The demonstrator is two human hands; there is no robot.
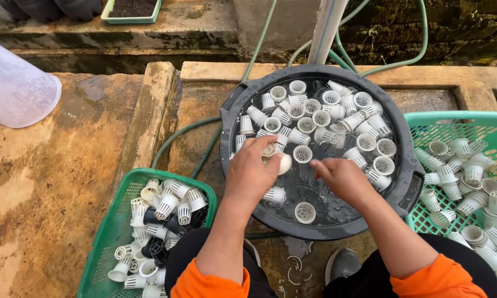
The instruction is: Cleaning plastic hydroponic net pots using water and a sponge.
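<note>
A small white slotted plastic net cup (283,163) is gripped in the left hand (252,172), whose fingers are curled closed around it just above the water, near the left-centre of a round dark grey plastic basin (231,124). The right hand (342,177) is held low over the water beside it, fingers bent downward; whether its grip is closed on anything cannot be told. Many more white net cups (320,118) are seen floating in the basin, crowded mostly toward its far and right side, with a few loose ones (305,212) near the front rim. A green plastic mesh basket (107,237) partly filled with white and a few black net cups is set to the left of the basin, and a second green mesh basket (453,121) holding white net cups is set to the right, touching the basin's edge. Green hoses (176,135) are laid over the wet, stained concrete ground (49,182) and pass behind the basin. A translucent plastic container (14,88) is seen at the upper left. Orange sleeves (210,284) and dark trousers are visible at the bottom edge.
</note>
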